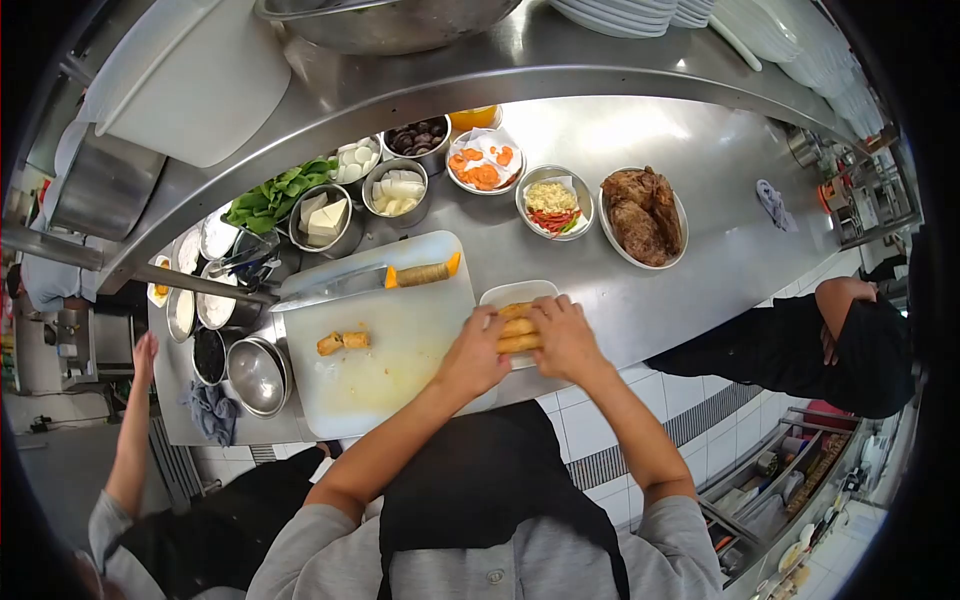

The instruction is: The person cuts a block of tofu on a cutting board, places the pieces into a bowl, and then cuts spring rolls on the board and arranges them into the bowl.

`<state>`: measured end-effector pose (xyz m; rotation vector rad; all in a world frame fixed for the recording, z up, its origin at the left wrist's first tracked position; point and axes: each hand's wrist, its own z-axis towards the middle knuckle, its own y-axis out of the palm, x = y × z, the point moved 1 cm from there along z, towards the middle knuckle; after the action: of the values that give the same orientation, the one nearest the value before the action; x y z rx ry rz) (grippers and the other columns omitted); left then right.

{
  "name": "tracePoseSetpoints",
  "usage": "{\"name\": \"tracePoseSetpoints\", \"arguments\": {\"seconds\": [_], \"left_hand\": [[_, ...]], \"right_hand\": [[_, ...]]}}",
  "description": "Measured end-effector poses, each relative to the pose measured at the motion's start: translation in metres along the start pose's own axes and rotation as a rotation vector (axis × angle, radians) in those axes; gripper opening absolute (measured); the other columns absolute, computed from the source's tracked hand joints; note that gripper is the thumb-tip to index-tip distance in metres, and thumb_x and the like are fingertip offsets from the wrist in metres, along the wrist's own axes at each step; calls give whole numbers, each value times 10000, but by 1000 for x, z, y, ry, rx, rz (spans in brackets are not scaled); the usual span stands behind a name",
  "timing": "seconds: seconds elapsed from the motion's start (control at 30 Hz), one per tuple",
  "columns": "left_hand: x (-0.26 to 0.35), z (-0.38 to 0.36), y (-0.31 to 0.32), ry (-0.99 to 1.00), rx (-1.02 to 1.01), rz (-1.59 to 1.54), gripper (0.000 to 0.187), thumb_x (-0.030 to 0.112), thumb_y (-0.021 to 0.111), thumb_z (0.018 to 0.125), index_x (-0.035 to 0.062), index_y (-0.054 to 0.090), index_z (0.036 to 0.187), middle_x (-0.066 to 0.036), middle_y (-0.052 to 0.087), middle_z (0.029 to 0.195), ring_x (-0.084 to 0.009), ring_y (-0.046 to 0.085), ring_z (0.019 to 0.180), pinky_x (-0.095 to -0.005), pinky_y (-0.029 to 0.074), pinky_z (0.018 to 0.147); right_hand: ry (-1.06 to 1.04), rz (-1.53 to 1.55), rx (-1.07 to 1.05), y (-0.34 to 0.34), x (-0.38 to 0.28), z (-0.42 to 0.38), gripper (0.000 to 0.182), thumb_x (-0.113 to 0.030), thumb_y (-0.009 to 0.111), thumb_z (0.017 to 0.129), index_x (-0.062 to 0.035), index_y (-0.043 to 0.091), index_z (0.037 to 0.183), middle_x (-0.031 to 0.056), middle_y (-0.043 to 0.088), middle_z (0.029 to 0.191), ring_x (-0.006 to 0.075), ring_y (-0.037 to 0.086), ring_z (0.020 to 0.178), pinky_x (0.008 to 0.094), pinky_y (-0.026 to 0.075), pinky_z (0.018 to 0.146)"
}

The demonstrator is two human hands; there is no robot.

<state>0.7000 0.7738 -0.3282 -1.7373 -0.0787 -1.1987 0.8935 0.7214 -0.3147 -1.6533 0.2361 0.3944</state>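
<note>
Golden fried spring rolls (517, 328) lie side by side over a white dish (518, 291). My left hand (474, 350) closes on their left ends and my right hand (566, 340) on their right ends. Both hands' fingers are curled round the rolls, and my palms hide part of the dish. Left of my hands is a white cutting board (390, 395) with crumbs on it. A cut spring roll (343, 342) lies on the board. Along the board's far edge rests a large knife (335, 287) with a wrapped brown handle and orange ends.
Beyond the board stand bowls of tofu (325, 218), carrot slices (483, 168) and garlic with chillies (552, 205). A bowl of browned meat (640, 215) sits to the right. Steel bowls (257, 376) are at left. A shelf (420, 85) overhangs the counter. People stand on both sides.
</note>
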Motion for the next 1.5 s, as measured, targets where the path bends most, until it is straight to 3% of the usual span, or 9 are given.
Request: {"name": "tracePoseSetpoints", "arguments": {"seconds": [0.37,0.47,0.63,0.9,1.0,1.07,1.2,1.33,1.5], "left_hand": [[-3,-5,-13,-62,58,14,671,128,781,797,12,539,1411,-221,426,1447,-352,609,1110,-429,529,975],[-21,-34,-34,-91,291,29,655,85,762,803,60,553,1424,-192,467,1427,-298,628,1051,-402,552,899],[-64,-89,-74,-278,539,81,621,2,711,807,65,566,1407,-207,475,1408,-350,605,1123,-419,540,932],[-114,-143,-119,-364,765,273,648,-32,668,800,60,539,1428,-222,496,1398,-425,480,1324,-462,423,1102],[-129,-147,-128,-368,689,228,697,-36,650,807,70,480,1474,-234,474,1435,-435,439,1375,-471,399,1138],[-136,-144,-131,-341,620,223,732,-54,631,804,88,450,1498,-233,453,1465,-417,439,1380,-469,404,1139],[-160,-134,-130,-251,548,100,770,-110,583,769,104,457,1498,-217,452,1465,-407,492,1321,-460,441,1085],[-172,-130,-127,-240,492,33,807,-179,514,754,112,457,1504,-200,488,1406,-352,576,1195,-406,511,979],[-145,-117,-98,-187,397,-55,796,-208,492,734,56,465,1485,-188,517,1331,-325,602,1142,-365,525,952]], "right_hand": [[46,162,97,-4,31,-11,638,-127,824,737,-86,593,1330,137,534,1395,358,538,1162,476,454,983],[30,255,173,11,37,-9,547,-45,748,792,-75,596,1317,155,592,1311,376,570,1100,476,475,961],[93,328,175,30,38,4,457,52,649,842,-60,616,1284,164,678,1153,355,612,1053,466,497,965],[127,239,232,27,40,9,363,-7,699,816,-105,691,1166,107,711,1083,334,621,986,449,494,888],[35,3,412,14,-1,17,307,-65,731,811,-100,708,1114,100,722,1072,330,622,979,459,474,910],[-144,190,396,32,-25,28,314,-117,741,821,-98,697,1131,97,714,1097,346,608,1047,476,449,973],[-314,436,94,74,-129,74,460,-146,729,855,-94,615,1298,134,653,1252,353,549,1219,487,420,1059],[-264,341,-1,137,-190,129,645,-159,750,819,-92,514,1416,143,567,1390,368,517,1254,488,415,1069],[-237,266,-50,130,-172,122,676,-41,675,750,-89,522,1406,135,638,1276,343,546,1200,486,434,1014]]}}
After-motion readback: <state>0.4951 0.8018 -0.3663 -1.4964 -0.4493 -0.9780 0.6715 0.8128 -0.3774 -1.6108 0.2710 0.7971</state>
